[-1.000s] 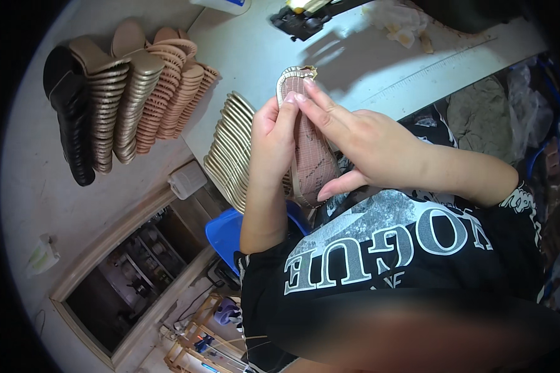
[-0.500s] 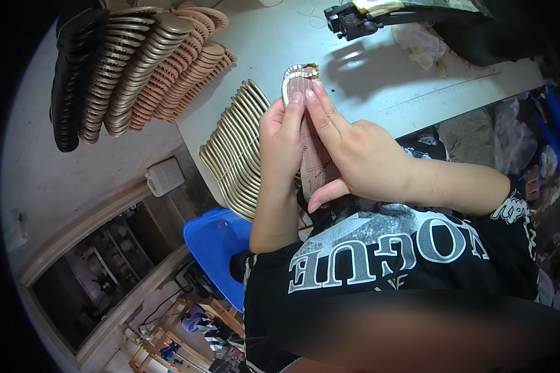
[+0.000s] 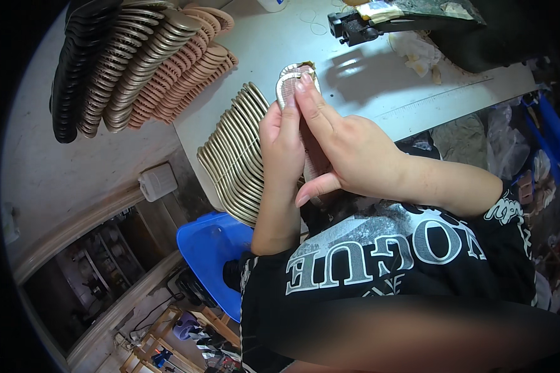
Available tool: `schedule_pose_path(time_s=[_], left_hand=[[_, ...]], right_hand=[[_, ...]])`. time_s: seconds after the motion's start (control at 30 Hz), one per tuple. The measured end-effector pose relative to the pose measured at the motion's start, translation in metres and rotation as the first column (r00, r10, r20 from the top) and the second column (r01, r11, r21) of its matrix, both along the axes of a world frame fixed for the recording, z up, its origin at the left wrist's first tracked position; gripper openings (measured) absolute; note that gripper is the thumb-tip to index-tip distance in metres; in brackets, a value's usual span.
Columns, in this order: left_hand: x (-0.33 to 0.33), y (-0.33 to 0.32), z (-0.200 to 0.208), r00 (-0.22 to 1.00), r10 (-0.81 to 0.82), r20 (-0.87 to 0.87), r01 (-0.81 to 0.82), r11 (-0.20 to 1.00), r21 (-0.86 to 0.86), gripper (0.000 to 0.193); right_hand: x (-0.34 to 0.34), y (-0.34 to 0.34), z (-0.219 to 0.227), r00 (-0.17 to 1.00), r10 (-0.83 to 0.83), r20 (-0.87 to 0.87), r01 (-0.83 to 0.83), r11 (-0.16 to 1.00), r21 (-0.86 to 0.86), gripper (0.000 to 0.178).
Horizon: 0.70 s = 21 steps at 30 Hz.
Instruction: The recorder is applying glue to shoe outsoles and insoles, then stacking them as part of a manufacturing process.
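Observation:
Upright between my two hands is a shoe insole (image 3: 286, 89), with a pinkish gridded face and a pale, pleated edging folded over its rounded top. A ragged brownish bit shows at its upper right edge. My left hand (image 3: 284, 144) grips the insole along its left side, thumb on the gridded face. From the right, my right hand (image 3: 364, 149) presses stretched, close-together fingertips on the face near the top. Its thumb spreads across the lower end; its other fingers are hidden. Left of my hands stands a row of gold-edged insoles (image 3: 233, 155).
Stacked black, gold and pink insoles (image 3: 146, 74) fill the table's far left. At the far right a black machine arm (image 3: 354, 28) overhangs the pale table (image 3: 379, 93), near crumpled scraps (image 3: 415, 53). A blue plastic chair or bin (image 3: 208, 245) stands below left.
My right fingertips have shifted slightly left and up along the insole's upper part. The right thumb has moved a little left. The whole view has shifted slightly.

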<state>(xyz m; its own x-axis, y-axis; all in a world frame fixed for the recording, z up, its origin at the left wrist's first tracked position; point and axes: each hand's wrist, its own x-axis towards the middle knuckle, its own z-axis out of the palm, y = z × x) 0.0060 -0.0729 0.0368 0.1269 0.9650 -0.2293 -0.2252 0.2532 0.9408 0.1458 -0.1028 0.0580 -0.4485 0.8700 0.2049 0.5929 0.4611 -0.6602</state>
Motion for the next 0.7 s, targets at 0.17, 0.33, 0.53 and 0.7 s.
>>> schedule_pose_path(time_s=[0.17, 0.33, 0.53, 0.7], left_hand=[[-0.003, -0.005, 0.002, 0.999, 0.03, 0.037, -0.031, 0.999, 0.025, 0.029], [-0.003, -0.007, -0.001, 0.999, 0.024, 0.039, -0.023, 1.0, -0.016, 0.027], [0.006, -0.006, 0.005, 0.999, 0.029, 0.04, -0.029, 1.0, -0.006, 0.028], [0.02, -0.011, 0.006, 1.0, -0.001, 0.02, 0.001, 1.0, -0.017, 0.03]], right_hand=[[0.006, -0.002, 0.002, 0.999, 0.044, -0.002, -0.044, 0.998, -0.034, 0.128], [0.012, -0.01, 0.011, 0.993, 0.106, -0.052, -0.105, 0.994, 0.02, 0.125], [0.018, -0.008, 0.001, 0.996, 0.055, -0.064, -0.054, 0.998, 0.022, 0.125], [0.017, -0.006, 0.007, 0.999, -0.04, 0.012, 0.039, 0.996, 0.086, 0.119]])
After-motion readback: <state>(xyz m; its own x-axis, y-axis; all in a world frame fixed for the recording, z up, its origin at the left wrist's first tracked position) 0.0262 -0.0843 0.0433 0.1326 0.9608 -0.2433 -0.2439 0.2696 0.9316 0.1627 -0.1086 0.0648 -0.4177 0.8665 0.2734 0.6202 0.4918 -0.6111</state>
